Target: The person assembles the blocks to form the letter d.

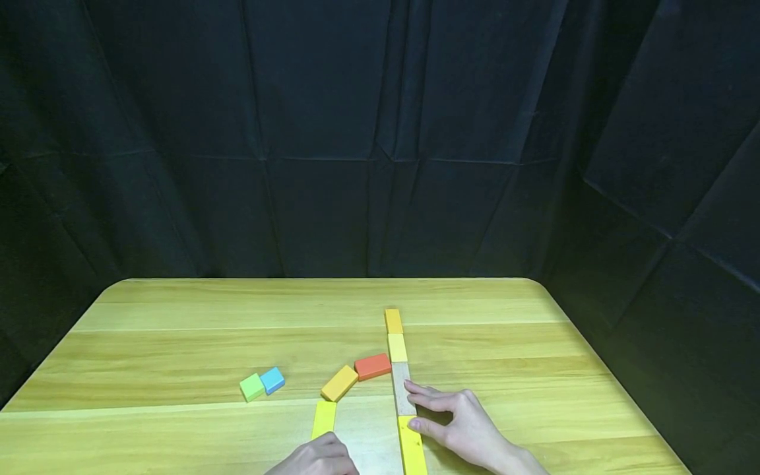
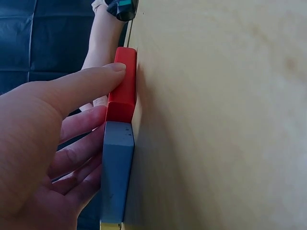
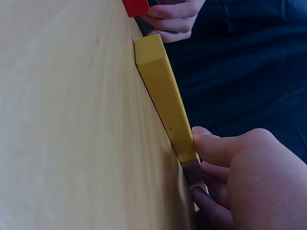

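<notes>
My left hand (image 1: 320,456) is at the table's near side, partly cut off in the head view. Its thumb and index finger pinch a red block (image 2: 123,88), and its other fingers lie along a grey-blue block (image 2: 118,165) touching that red one. From there a yellow block (image 1: 324,419), an orange block (image 1: 340,383) and another red block (image 1: 373,367) curve toward a straight row. My right hand (image 1: 466,429) touches this row's right side, thumb at a long yellow block (image 3: 165,98) and fingertips at a grey block (image 1: 402,388). Its fingers are extended.
Past the grey block, the row continues with a pale yellow block (image 1: 397,348) and a small orange block (image 1: 393,321). Left of the curve, a green block (image 1: 252,387) touches a blue block (image 1: 273,380). Black cloth (image 1: 320,132) hangs behind the wooden table (image 1: 505,343).
</notes>
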Demonstrator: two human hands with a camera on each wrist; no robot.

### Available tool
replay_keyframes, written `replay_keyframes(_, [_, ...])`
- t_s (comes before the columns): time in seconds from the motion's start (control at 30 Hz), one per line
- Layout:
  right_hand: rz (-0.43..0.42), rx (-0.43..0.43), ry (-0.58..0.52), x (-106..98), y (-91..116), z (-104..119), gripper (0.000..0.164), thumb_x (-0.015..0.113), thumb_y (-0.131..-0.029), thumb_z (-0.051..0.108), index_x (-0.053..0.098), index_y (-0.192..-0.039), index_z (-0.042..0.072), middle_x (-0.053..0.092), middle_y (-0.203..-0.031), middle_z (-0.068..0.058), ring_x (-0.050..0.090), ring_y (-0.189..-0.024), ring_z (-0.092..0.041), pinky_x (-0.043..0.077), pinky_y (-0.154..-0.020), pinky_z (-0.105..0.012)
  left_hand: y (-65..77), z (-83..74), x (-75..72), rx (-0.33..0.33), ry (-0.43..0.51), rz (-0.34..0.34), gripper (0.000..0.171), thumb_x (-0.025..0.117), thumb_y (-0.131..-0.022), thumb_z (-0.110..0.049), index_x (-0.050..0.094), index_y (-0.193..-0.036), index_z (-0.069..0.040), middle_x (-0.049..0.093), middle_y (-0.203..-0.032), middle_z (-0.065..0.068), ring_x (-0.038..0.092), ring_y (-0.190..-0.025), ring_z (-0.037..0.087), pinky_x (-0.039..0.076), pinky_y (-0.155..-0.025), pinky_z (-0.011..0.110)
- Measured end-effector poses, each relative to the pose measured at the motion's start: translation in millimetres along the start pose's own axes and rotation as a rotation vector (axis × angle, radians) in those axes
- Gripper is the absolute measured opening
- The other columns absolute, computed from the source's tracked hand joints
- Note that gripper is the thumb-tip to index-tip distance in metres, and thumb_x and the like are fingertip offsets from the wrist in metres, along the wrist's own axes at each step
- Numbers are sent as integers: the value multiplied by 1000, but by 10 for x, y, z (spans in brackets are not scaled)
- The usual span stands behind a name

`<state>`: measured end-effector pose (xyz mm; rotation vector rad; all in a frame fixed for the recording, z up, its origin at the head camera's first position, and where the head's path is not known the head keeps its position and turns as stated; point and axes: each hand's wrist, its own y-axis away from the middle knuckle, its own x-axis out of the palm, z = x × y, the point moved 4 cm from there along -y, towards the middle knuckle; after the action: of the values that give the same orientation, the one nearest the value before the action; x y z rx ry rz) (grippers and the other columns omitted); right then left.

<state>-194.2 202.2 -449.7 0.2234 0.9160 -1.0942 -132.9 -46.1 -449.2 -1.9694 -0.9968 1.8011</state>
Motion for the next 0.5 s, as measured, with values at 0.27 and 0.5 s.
replay_keyframes(0.27, [0,-7,-2,9,0,-15,45,73,-88,44,73,-120,13,63,-134,10,62,-122,-22,51,-102,-35,-6,9,-59,-58,56,33,4,73,-83,-14,72,-85,-18,66,-79,-13,56,-85,-2,39,-80,1])
replay_keyframes(0.5, [3,-6,-7,4,1,-14,45,72,-89,45,73,-120,13,63,-134,10,62,-122,-22,50,-102,-35,15,120,-303,-196,225,87,15,77,-84,-21,69,-96,-20,68,-89,-11,56,-92,1,45,-79,11])
